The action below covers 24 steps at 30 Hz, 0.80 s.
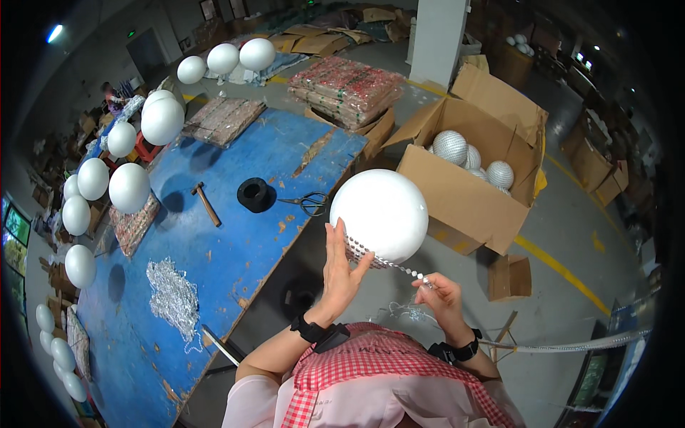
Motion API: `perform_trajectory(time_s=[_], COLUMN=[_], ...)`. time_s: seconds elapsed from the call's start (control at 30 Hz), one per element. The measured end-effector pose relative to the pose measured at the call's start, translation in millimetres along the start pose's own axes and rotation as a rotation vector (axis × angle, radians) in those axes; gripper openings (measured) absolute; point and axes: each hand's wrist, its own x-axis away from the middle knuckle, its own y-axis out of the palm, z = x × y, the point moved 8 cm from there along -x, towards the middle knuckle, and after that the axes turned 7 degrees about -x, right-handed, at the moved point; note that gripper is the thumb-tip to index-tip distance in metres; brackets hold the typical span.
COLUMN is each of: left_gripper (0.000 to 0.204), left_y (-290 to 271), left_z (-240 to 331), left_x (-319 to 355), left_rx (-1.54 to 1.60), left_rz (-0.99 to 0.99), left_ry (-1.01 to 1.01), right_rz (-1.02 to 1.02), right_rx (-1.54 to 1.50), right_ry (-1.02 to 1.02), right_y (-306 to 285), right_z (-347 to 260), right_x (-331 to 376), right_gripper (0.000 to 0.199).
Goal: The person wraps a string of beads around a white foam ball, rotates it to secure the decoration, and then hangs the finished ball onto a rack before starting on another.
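Note:
A large glossy white ball [385, 210] is in front of me, beyond the table's edge. Several rows of silvery beads [354, 250] wrap its lower left side. My left hand [341, 274] grips the ball from the left, fingers along its side and thumb across the bead rows. From the ball, a string of beads [408, 271] runs slanting down to the right. My right hand [441, 299] pinches that string between thumb and fingers, a short way off the ball. The ball's underside and whatever supports it there are hidden.
On the blue table [235, 253] lie a hammer [206, 205], black tape roll [255, 195], scissors [308, 202] and silvery bead pile [173, 299]. White balls [129, 187] line its left side. An open carton [457, 192] holds silver-covered balls [451, 148]; a small box [509, 277] stands nearby.

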Motion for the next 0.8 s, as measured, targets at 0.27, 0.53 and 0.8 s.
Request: perform_trajectory(time_s=[0.27, 0.53, 0.8], left_gripper=[0.082, 0.08, 0.071], left_y=[-5, 3, 8], left_z=[0, -16, -30], left_x=[1, 0, -3], left_rx=[-0.023, 0.189, 0.41], left_rz=[0.043, 0.029, 0.007], left_ry=[0.018, -0.058, -0.113], right_rz=[0.197, 0.196, 0.187], right_rx=[0.276, 0.194, 0.253], right_ry=[-0.269, -0.207, -0.182], right_y=[-17, -24, -28], right_z=[-12, 5, 41], right_x=[2, -3, -20], right_gripper=[0.008, 0.009, 0.01])
